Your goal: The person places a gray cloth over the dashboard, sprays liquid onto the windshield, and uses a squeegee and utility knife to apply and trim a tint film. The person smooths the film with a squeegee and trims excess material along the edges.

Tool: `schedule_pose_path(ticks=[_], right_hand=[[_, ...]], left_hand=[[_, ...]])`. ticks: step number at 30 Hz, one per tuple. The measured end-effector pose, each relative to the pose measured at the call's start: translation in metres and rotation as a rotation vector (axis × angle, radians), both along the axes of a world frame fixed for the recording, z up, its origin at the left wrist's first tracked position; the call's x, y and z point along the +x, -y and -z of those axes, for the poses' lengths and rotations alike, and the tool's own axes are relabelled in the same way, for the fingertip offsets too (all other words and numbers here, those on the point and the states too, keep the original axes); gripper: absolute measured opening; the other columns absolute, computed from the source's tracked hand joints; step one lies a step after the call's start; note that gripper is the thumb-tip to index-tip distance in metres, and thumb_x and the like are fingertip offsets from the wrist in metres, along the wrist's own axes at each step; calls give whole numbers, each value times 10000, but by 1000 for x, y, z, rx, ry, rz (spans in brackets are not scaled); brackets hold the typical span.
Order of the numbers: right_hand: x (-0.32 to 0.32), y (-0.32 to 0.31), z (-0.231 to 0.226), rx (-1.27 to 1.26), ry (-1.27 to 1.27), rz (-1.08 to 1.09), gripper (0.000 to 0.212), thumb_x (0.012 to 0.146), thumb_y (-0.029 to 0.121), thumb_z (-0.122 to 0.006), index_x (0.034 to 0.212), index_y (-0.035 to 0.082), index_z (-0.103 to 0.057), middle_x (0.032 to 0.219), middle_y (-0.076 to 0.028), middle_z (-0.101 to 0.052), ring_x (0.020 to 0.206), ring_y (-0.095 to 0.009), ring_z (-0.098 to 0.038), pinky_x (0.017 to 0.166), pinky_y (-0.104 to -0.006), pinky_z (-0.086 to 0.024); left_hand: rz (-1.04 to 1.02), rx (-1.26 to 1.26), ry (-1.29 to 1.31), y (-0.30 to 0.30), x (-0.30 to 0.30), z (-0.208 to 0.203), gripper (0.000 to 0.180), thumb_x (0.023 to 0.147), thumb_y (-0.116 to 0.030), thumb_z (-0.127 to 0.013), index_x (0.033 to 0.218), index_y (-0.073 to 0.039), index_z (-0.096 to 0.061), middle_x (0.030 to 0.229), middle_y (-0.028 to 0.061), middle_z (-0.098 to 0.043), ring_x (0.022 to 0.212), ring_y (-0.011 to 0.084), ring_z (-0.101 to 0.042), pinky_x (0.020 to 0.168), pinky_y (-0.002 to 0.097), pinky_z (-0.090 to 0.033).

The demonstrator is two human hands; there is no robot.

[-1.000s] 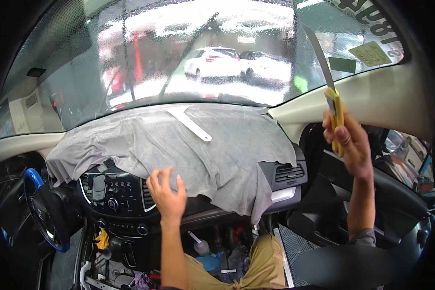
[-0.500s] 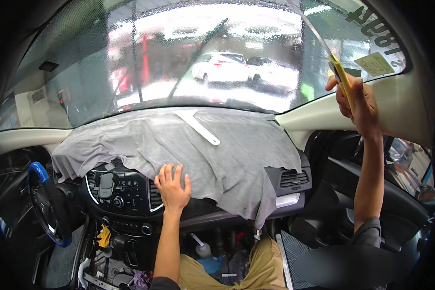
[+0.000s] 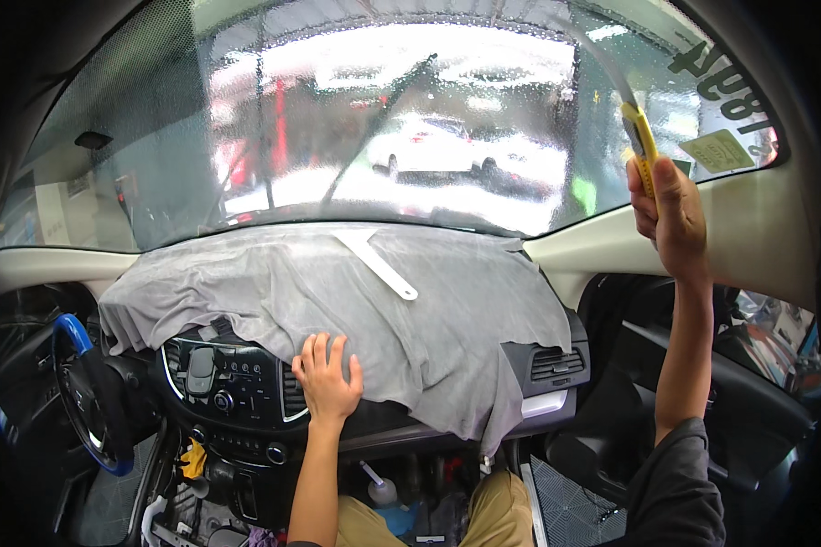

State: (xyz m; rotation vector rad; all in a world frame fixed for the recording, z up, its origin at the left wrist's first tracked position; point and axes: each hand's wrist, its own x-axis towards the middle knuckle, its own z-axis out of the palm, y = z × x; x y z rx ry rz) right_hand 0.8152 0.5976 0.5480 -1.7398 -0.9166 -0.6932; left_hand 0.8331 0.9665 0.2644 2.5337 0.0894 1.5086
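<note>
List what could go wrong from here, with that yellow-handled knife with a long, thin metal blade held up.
The right hand holds the yellow-handled knife before the clear glass windshield; its blade might scratch the glass or, if pressed hard, snap.

The left hand rests on the loose, wrinkled grey cloth; a tug could dislodge the flat white tool lying there.

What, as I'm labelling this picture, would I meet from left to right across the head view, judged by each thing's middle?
Steering wheel, crumpled yellow item, left hand, flat white tool, right-end vent, right hand.
</note>
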Motion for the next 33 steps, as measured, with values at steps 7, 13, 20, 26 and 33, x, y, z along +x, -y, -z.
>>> schedule_pose_path(ticks=[7,13,20,26,33], right_hand=[[117,1,57,-219,61,319,500,978,460,-434,761,20,-531,612,-58,-485,551,-152,-448,522,-322,-366],[107,-4,62,-244,107,286,446,980,407,-443,768,27,-542,617,-38,-453,604,-139,-443,560,-326,-376],[118,-43,40,-242,507,138,510,977,452,-418,779,5,-562,571,-28,-455,524,-149,-429,524,-315,-394],[158,-25,73,-253,-9,329,494,960,434,-479,724,11,-575,622,-39,-484,592,-141,-449,572,-318,-385],[180,-77,60,-395,289,347,502,976,443,-422,760,13,-563,549,-38,-451,563,-157,-445,552,-334,-391]], left_hand=[[-30,36,-19,-7,-2,-5,397,792,-263,-583,1152,-96,-579,1284,120,-504,1266,285,-392,989,453,-250],[-39,1,2,0,1,-4,411,778,-255,-593,1158,-100,-573,1255,107,-512,1248,277,-405,994,447,-248],[-52,26,21,-3,1,-3,401,791,-286,-599,1145,-99,-583,1224,108,-534,1230,288,-418,983,452,-271],[-44,-7,18,2,6,-4,392,775,-266,-606,1131,-104,-587,1220,99,-534,1236,276,-413,1003,443,-247],[-27,-14,23,6,6,-2,390,782,-290,-607,1123,-100,-595,1214,111,-540,1224,282,-426,981,451,-276]])
